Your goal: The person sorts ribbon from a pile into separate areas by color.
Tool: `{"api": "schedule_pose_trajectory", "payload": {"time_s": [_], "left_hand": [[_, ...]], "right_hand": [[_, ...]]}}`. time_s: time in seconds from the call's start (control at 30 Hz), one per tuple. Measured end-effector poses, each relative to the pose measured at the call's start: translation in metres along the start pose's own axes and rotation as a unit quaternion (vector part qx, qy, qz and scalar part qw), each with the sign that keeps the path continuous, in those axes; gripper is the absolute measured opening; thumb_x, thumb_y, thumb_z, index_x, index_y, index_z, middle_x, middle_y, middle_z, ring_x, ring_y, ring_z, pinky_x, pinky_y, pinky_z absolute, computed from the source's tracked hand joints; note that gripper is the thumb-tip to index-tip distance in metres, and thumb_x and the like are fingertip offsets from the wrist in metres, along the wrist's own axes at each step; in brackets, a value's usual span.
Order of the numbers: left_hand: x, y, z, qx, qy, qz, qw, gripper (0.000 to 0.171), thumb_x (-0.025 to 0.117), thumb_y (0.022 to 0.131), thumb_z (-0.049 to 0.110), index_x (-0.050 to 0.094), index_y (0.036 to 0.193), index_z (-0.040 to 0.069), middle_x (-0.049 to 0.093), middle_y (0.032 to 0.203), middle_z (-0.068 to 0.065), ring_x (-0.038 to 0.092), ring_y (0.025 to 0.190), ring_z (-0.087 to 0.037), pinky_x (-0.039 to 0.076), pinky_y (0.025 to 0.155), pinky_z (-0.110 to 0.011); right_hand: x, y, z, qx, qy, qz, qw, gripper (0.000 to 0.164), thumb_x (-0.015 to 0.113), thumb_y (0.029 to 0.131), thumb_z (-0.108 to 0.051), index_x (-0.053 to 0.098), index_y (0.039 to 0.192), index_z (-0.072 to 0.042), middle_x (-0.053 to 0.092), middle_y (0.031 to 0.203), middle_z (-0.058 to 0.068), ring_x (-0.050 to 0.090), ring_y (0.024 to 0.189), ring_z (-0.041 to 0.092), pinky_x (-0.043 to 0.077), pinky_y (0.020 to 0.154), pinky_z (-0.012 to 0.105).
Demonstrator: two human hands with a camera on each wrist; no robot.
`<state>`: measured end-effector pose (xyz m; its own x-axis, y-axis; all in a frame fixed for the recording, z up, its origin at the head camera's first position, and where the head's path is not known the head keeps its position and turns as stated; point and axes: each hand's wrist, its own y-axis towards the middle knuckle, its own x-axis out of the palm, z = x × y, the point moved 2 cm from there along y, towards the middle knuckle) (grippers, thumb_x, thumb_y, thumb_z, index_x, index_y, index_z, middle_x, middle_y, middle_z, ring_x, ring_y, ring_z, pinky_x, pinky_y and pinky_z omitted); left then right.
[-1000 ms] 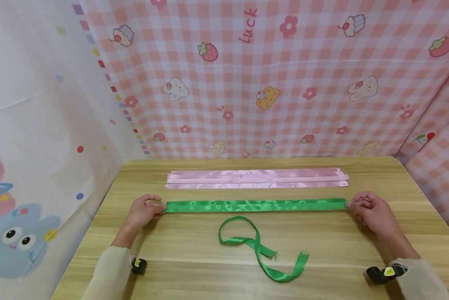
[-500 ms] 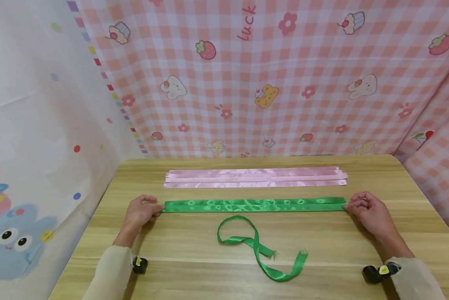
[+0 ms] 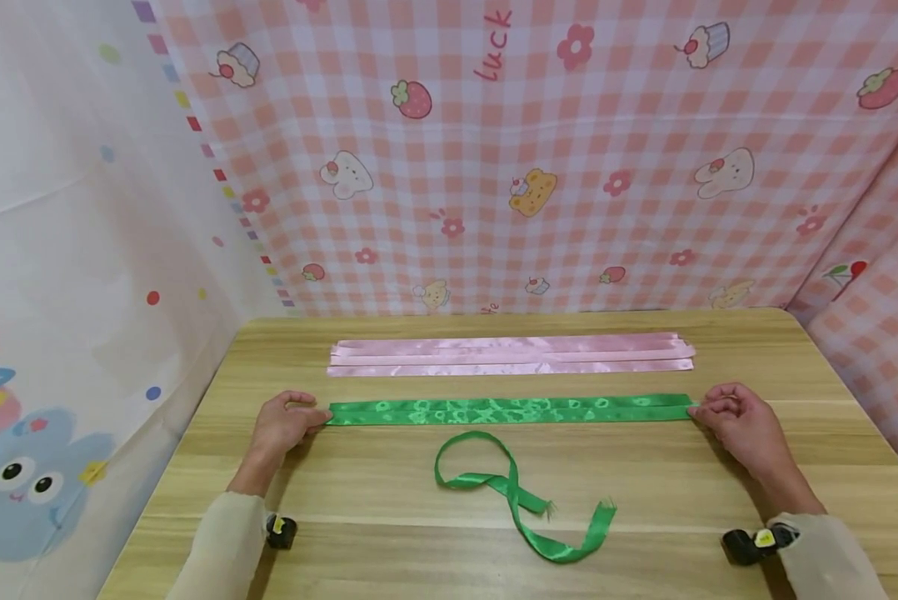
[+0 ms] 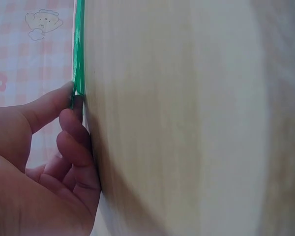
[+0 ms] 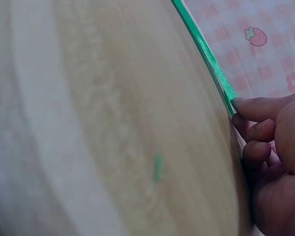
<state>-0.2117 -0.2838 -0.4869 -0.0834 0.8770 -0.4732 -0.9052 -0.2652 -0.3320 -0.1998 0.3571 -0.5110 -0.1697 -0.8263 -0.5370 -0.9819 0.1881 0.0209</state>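
Two green satin ribbon strips, a far strip and a near strip, lie straight across the table with their long edges together. At the near strip's left end, my left hand pinches the tip between thumb and finger. My right hand pinches its right end the same way. In the left wrist view the green ribbon runs up from the fingertips, close to the tabletop. The right wrist view has the ribbon slanting up and away from thumb and finger, other fingers curled beneath.
Several pink satin ribbon strips lie parallel behind the green ones. A loose, looped green ribbon with frayed ends lies in front on the wooden table. A pink checked cloth hangs behind the table.
The near green strip has shifted slightly toward me; it overlapped the far strip, and now both show side by side. The head view has shifted a little. Both hands keep their pinch.
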Motion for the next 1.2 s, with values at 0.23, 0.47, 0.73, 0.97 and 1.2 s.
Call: {"api": "schedule_pose_trajectory", "payload": {"time_s": [0.23,0.47,0.73,0.97,1.2], "left_hand": [[-0.001,0.0,-0.001,0.002,-0.001,-0.005,1.0,0.048,0.077,0.086,0.02,0.053,0.122,0.0,0.064,0.074,0.003,0.055,0.069,-0.011,0.048,0.062,-0.027],[-0.005,-0.003,-0.002,0.013,-0.02,0.0,0.9997,0.048,0.076,0.087,0.016,0.051,0.124,0.0,0.069,0.084,0.009,0.057,0.07,-0.007,0.048,0.061,-0.025],[0.001,-0.023,0.01,0.073,-0.044,-0.029,0.996,0.047,0.07,0.093,0.015,0.048,0.132,0.0,0.07,0.113,-0.013,0.067,0.082,-0.008,0.054,0.068,-0.024],[0.037,-0.042,0.028,0.119,-0.064,-0.112,0.9845,0.048,0.072,0.091,0.011,0.051,0.133,0.001,0.072,0.104,-0.009,0.068,0.084,-0.021,0.057,0.069,-0.032],[0.076,-0.059,0.042,0.145,-0.048,-0.185,0.9707,0.043,0.069,0.092,0.007,0.051,0.131,0.001,0.069,0.111,-0.02,0.067,0.084,-0.028,0.055,0.067,-0.034]], "right_hand": [[0.001,-0.001,-0.002,-0.006,-0.006,0.008,1.0,0.029,0.072,0.091,-0.012,0.051,0.107,0.002,0.058,0.072,-0.023,0.052,0.061,-0.003,0.044,0.052,0.017],[-0.002,0.0,-0.002,0.02,0.034,-0.012,0.999,0.032,0.072,0.092,-0.016,0.046,0.107,-0.004,0.057,0.076,-0.021,0.051,0.058,0.002,0.045,0.048,0.022],[-0.005,-0.004,-0.019,0.026,-0.063,0.007,0.998,0.061,0.067,0.095,-0.035,0.038,0.133,0.003,0.048,0.11,0.014,0.048,0.074,0.01,0.046,0.055,0.024],[0.02,-0.013,-0.058,-0.076,-0.046,-0.006,0.996,0.046,0.068,0.095,-0.023,0.045,0.127,0.001,0.052,0.103,0.013,0.047,0.07,0.006,0.043,0.053,0.024],[0.067,-0.029,-0.098,-0.17,-0.045,-0.107,0.979,0.017,0.071,0.092,-0.011,0.06,0.103,-0.005,0.062,0.087,0.005,0.053,0.068,0.009,0.045,0.056,0.024]]}}
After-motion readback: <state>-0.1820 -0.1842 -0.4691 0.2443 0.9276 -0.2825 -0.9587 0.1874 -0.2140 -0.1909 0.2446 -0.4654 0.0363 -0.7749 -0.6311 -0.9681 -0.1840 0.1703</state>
